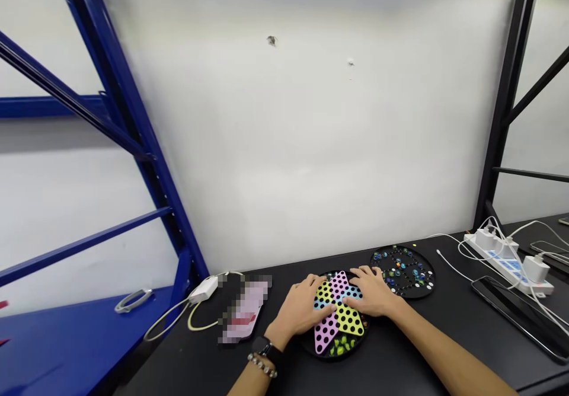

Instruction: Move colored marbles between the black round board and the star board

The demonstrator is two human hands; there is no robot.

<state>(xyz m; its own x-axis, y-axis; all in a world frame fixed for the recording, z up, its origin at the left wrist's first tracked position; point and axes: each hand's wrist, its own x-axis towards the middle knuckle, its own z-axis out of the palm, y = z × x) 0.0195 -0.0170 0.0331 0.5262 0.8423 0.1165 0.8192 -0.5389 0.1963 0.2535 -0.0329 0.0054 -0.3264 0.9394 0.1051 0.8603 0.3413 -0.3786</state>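
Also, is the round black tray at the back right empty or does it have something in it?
Not empty: the back tray holds many marbles, blue, green and white ones, scattered across it.

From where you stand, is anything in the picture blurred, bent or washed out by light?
In the head view, soft light brightens the wall; the blue post and black post lean outward towards the top, probably wide-angle distortion; blocky pixels cover parts of the pink item; the star board looks fairly sharp.
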